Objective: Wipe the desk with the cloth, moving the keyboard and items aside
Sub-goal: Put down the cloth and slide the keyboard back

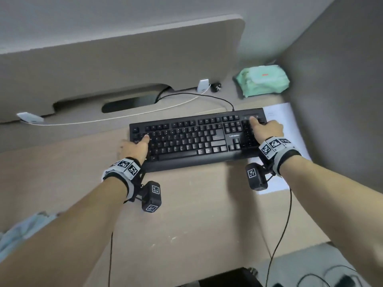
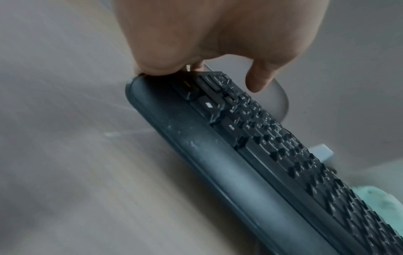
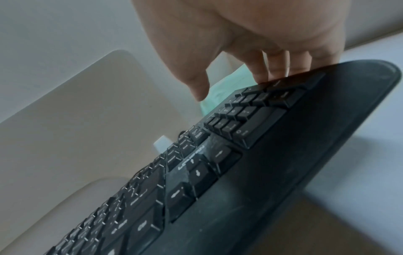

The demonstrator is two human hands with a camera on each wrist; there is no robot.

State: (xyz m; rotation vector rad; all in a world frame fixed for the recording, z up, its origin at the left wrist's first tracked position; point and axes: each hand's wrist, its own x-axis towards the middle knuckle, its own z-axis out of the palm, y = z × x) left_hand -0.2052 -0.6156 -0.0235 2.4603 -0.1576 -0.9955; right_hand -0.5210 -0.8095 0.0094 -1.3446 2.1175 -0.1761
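Observation:
A black keyboard (image 1: 186, 141) lies across the wooden desk (image 1: 186, 214), its right end over a white sheet of paper (image 1: 290, 125). My left hand (image 1: 134, 142) grips the left end, thumb on the keys and fingers round the edge. My right hand (image 1: 266, 126) grips the right end the same way, over the number pad. The left wrist view shows the left hand (image 2: 218, 34) on the keyboard's (image 2: 218, 155) corner. In the right wrist view the right hand's fingers (image 3: 277, 65) curl over the keyboard's (image 3: 261, 172) far edge. A pale blue cloth (image 1: 22, 230) shows at the lower left, partly behind my arm.
A green wipes pack (image 1: 262, 80) sits in the back right corner against a grey wall (image 1: 331, 100). A black keyboard cable (image 1: 207, 96) and a white cable (image 1: 124, 119) run to a slot below the divider panel (image 1: 124, 59). A white plug (image 1: 203, 84) stands there.

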